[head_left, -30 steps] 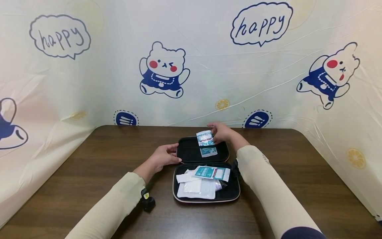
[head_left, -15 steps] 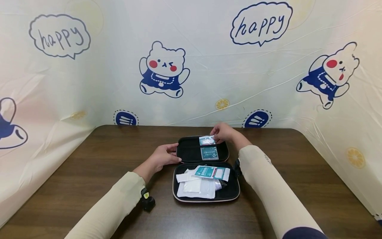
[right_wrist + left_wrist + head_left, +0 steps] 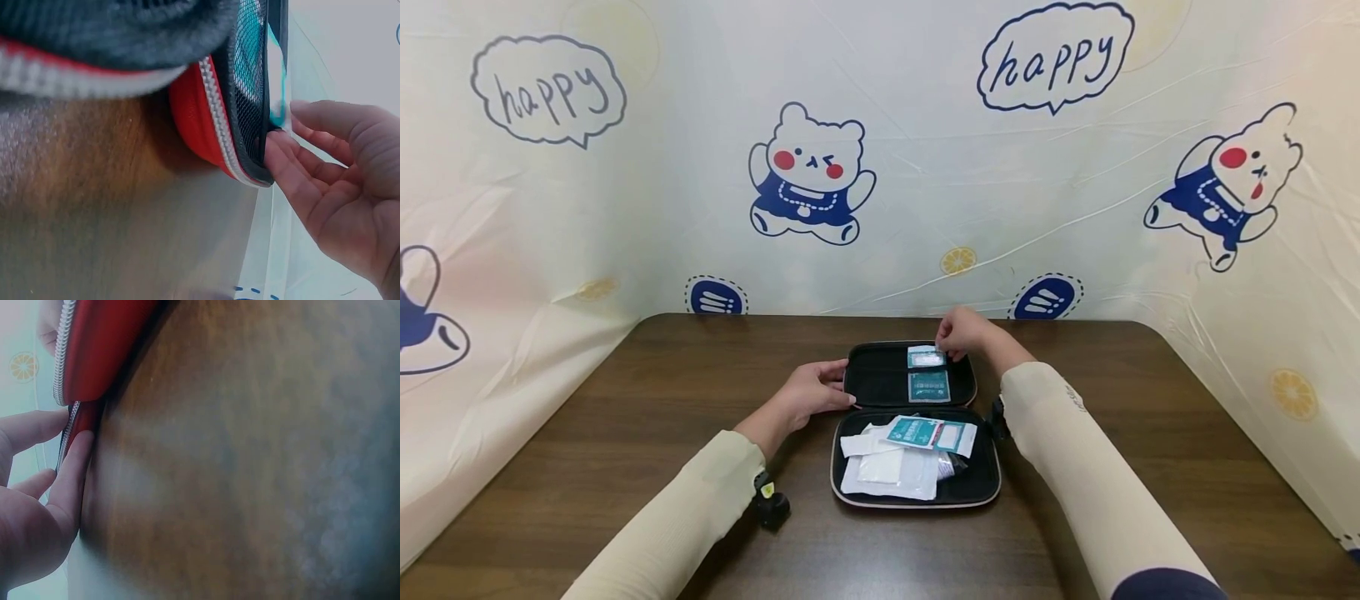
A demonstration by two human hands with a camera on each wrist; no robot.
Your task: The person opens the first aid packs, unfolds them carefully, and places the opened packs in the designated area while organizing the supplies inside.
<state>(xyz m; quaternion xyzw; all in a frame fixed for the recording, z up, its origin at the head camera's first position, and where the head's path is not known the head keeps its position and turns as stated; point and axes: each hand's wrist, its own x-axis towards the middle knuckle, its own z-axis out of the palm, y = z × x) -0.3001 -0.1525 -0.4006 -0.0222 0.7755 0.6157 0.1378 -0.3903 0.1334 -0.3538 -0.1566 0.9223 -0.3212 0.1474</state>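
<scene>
A zippered case (image 3: 880,504) lies spread on the table, black inside and red outside in the wrist views. My left hand (image 3: 808,392) holds the left edge of its lid (image 3: 872,379), fingers and thumb on either side of the rim in the left wrist view (image 3: 47,494). At the lid's right, my right hand (image 3: 966,332) pinches the upper corner of a teal-and-white packet (image 3: 926,358). The packet's lower part sits behind the lid's black mesh pocket (image 3: 250,109); the pocket's edge crosses it. Its pinched corner is partly hidden by my fingers.
In the near half of the case lie white flat packets (image 3: 880,467), another teal-and-white packet (image 3: 925,433) on top, and a small dark item (image 3: 955,462) partly covered. Brown wooden table (image 3: 625,467) surrounds the case. A printed sheet (image 3: 910,208) hangs behind the table.
The teal-and-white packet has slid down deeper into the lid's mesh pocket and slightly right, now straighter. My right hand moved with it, its fingers drawing together. My left hand stayed put.
</scene>
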